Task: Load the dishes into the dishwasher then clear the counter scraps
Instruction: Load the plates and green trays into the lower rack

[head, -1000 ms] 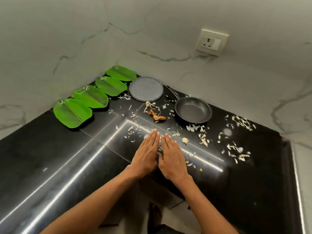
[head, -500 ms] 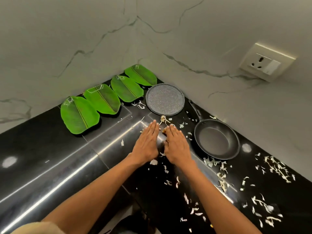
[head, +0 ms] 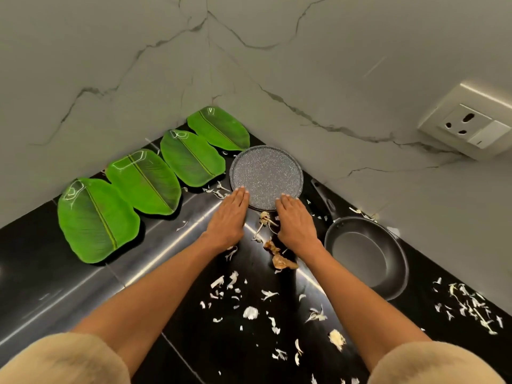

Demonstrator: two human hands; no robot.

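Note:
A round grey speckled plate (head: pixel 266 173) lies flat in the corner of the black counter (head: pixel 55 286). My left hand (head: pixel 228 217) reaches its near left rim with straight fingers, and my right hand (head: pixel 296 221) reaches its near right rim the same way. Several green leaf-shaped plates (head: pixel 144 180) sit in a row along the left wall. A dark frying pan (head: pixel 365 256) stands to the right, its handle pointing toward the corner. White and brown peel scraps (head: pixel 277 256) litter the counter between and below my hands.
Marbled walls meet behind the plates. A wall socket (head: pixel 468 126) sits on the right wall. More white scraps (head: pixel 468 303) lie at the far right. Beige sleeves (head: pixel 63 358) fill the bottom corners.
Both hands have moved forward across the counter, spread apart and reached the near rim of the grey plate. The view has leaned closer to the corner.

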